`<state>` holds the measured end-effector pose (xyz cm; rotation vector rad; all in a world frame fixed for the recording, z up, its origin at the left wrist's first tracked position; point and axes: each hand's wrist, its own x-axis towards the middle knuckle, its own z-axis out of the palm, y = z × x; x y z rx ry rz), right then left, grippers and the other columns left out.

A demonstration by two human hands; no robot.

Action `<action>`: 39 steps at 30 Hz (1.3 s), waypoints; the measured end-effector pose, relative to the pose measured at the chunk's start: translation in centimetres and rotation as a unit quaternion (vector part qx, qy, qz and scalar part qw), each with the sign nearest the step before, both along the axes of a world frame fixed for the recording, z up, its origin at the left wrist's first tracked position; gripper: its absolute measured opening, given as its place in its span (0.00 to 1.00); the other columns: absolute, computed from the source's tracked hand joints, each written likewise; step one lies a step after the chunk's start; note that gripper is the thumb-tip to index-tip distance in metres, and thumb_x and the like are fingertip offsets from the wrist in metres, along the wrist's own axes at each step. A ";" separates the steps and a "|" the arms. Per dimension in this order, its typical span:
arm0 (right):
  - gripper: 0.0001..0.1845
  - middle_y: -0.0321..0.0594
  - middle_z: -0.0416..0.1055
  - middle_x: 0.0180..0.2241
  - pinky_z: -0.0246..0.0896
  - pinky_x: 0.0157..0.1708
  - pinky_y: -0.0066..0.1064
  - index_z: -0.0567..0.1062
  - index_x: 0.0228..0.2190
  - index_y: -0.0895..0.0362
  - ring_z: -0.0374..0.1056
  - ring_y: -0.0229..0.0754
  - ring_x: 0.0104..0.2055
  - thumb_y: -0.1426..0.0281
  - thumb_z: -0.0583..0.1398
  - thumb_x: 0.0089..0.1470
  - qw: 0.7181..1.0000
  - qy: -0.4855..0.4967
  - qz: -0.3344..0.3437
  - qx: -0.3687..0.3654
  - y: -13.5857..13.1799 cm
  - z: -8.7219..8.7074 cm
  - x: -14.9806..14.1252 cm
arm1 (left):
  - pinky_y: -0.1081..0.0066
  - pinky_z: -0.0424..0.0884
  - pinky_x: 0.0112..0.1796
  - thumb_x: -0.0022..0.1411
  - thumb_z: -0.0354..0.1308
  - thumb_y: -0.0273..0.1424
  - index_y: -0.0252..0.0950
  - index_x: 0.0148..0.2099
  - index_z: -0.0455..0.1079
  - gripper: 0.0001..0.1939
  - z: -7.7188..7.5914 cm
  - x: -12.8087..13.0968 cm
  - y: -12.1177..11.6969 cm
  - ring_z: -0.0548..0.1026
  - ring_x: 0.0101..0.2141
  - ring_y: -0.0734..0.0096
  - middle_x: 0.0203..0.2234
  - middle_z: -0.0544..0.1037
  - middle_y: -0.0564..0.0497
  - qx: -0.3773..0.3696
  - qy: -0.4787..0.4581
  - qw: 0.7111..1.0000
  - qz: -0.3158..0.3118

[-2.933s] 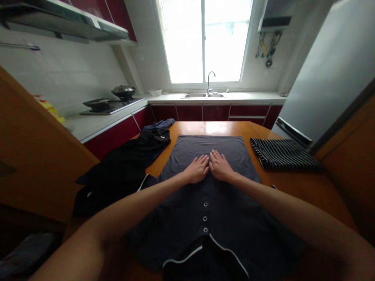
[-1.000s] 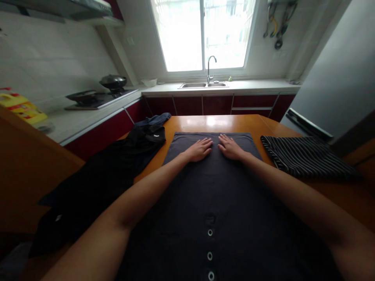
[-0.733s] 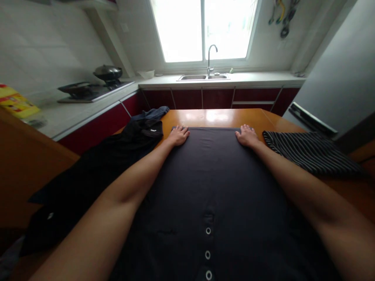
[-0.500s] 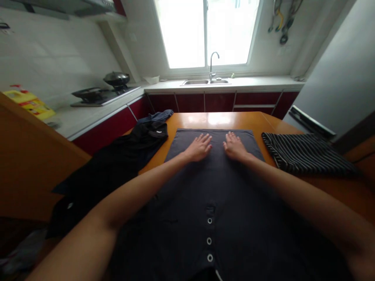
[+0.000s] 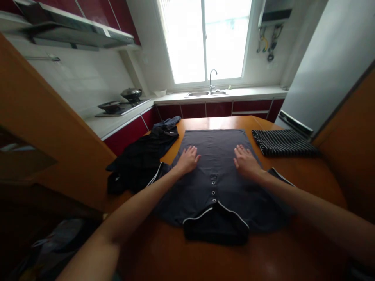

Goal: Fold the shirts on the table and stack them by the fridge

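Observation:
A dark grey polo shirt [image 5: 216, 156] lies spread face up on the wooden table, its hem away from me and its collar [image 5: 216, 226] with white piping close to me. Several light-rimmed buttons run down its short placket. My left hand [image 5: 188, 159] rests flat on the left side of the shirt, fingers out. On the right side my right hand [image 5: 245, 160] lies flat too, its fingers slightly apart. Neither hand grips the cloth. White-edged sleeves stick out beyond both forearms.
Dark clothes [image 5: 140, 156] lie heaped along the table's left edge. A folded black striped cloth [image 5: 284, 142] sits at the right. Beyond the wooden table [image 5: 310, 179] are a sink [image 5: 199, 94], a stove [image 5: 123, 108] with pans and a fridge [image 5: 319, 74].
Both hands have slid nearer to me and further apart over the shirt. The view has drawn back and tilted, so the collar and sleeves now show.

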<state>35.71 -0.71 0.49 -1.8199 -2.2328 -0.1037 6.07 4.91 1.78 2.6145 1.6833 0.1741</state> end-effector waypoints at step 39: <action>0.13 0.44 0.72 0.46 0.65 0.52 0.44 0.80 0.46 0.52 0.66 0.48 0.49 0.71 0.58 0.63 0.959 0.193 0.209 -0.005 -16.0 -1.4 -6.0 | 0.63 0.71 0.48 0.63 0.64 0.34 0.39 0.47 0.72 0.11 -0.4 -0.3 -18.2 0.72 0.45 0.60 0.42 0.74 0.48 -0.042 -0.146 0.972 -0.179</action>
